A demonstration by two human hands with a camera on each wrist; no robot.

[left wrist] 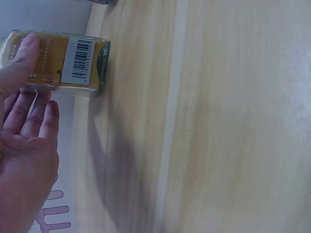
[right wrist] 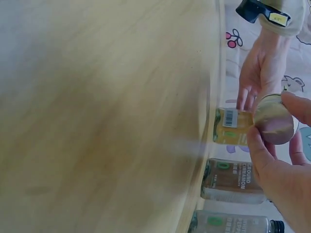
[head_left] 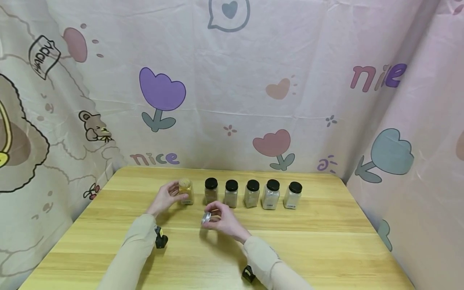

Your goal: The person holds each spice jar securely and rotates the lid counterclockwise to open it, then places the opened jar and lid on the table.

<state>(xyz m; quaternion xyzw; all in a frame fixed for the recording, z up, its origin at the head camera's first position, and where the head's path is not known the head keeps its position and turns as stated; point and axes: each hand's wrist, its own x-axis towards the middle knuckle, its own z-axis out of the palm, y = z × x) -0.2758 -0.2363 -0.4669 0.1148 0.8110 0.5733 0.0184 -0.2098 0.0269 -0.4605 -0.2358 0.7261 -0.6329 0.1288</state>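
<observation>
- Our left grip (head_left: 167, 198) holds the yellow-filled jar (head_left: 187, 190) upright at the row's nine-o'clock end.
- Our right grip (head_left: 225, 220) pinches a silvery lid (head_left: 206, 218) toward that jar's five o'clock.
- Toward three o'clock on the counter (head_left: 311, 249), we see the brown-filled cinnamon jar (head_left: 211, 194), then four paler jars (head_left: 270, 198).

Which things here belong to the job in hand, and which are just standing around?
Likely in the job:
yellow-filled jar, in the left grip
silver lid, in the right grip

Apparently just there:
five black-lidded jars
patterned cloth
</observation>
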